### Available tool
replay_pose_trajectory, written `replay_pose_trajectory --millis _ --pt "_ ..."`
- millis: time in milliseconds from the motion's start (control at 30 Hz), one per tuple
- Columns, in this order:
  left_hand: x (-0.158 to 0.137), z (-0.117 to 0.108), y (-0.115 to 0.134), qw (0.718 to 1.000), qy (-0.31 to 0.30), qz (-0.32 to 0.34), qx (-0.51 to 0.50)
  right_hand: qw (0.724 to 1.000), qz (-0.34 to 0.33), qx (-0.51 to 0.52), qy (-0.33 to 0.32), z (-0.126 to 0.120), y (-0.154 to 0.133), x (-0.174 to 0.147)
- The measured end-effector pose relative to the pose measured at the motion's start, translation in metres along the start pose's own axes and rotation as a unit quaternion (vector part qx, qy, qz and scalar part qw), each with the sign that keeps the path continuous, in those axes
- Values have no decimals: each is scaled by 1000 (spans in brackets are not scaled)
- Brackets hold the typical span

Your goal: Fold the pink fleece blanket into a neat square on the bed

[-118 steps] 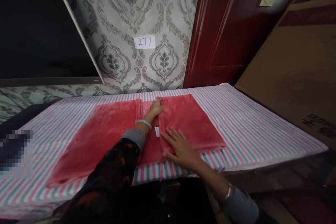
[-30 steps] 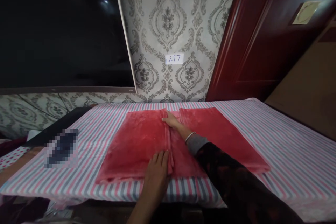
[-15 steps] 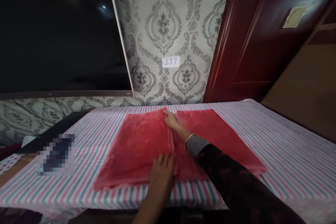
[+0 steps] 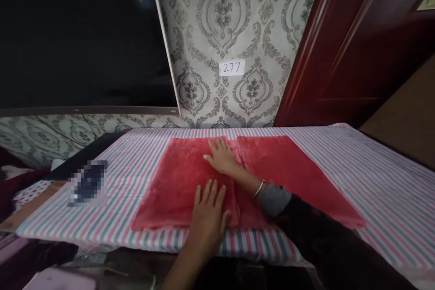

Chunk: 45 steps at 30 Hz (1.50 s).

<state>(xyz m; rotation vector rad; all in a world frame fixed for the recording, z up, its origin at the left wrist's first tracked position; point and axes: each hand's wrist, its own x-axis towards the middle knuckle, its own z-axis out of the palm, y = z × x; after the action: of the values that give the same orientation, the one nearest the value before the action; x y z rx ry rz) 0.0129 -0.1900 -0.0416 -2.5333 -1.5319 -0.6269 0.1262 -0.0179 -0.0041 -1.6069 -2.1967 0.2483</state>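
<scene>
A red blanket [image 4: 285,167] lies on the worktop [image 4: 353,163], which is covered by a striped cloth [image 4: 139,158] in pink, grey and white. Both sides of the blanket are folded inward, so two flaps lie side by side with a narrow gap between their inner edges.

The right hand [image 4: 221,157] is flat, fingers spread, on the left flap close to its far edge; it grips nothing. A bracelet [image 4: 259,188] circles that wrist, just beside a grey cuff [image 4: 277,200] on a dark sleeve [image 4: 326,231]. The left hand [image 4: 208,217] is flat as well, fingers apart, on the same flap nearer the front edge, its thumb by the inner edge.

Behind, a patterned wall [image 4: 265,50] bears a white paper [image 4: 232,67] reading 277, between a black screen [image 4: 84,41] on the left and dark red woodwork [image 4: 343,45] on the right. A dark item [image 4: 90,183] on the cloth's left side is pixelated beyond recognition.
</scene>
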Motion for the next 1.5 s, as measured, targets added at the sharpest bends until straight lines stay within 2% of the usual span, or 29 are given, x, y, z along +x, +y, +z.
replay_pose_trajectory --millis 100,200,367,500,567,667,767,867,1000,1133,1500 --pt "1 22 9 1000 -16 1 23 998 -16 -30 -54 13 11 -7" --pt "0 30 14 999 -16 1 29 996 -33 -45 -74 18 22 -10" --pt "2 18 16 999 -34 -2 12 994 -25 -6 -106 3 21 -6" --pt "-7 0 3 996 2 60 -67 988 -37 33 -144 -20 25 -22" --pt "-16 -13 -8 992 57 59 -92 988 -67 64 -120 -30 29 -51" --pt "-27 -30 -22 989 115 7 -92 978 -141 151 -38 -39 32 -111" --pt "-34 -38 -33 991 109 -1 -79 960 -199 197 -19 -36 34 -165" --pt "-38 -40 -45 994 88 -14 -56 958 -219 183 -30 -27 35 -192" --pt "-46 -46 -66 997 45 -52 -35 963 -218 160 -13 -12 37 -196" --pt "-54 -53 -77 998 -8 -40 -42 965 -215 151 18 -4 38 -192" --pt "-56 -53 -75 997 -37 -48 -55 954 -275 69 101 -17 26 -192"
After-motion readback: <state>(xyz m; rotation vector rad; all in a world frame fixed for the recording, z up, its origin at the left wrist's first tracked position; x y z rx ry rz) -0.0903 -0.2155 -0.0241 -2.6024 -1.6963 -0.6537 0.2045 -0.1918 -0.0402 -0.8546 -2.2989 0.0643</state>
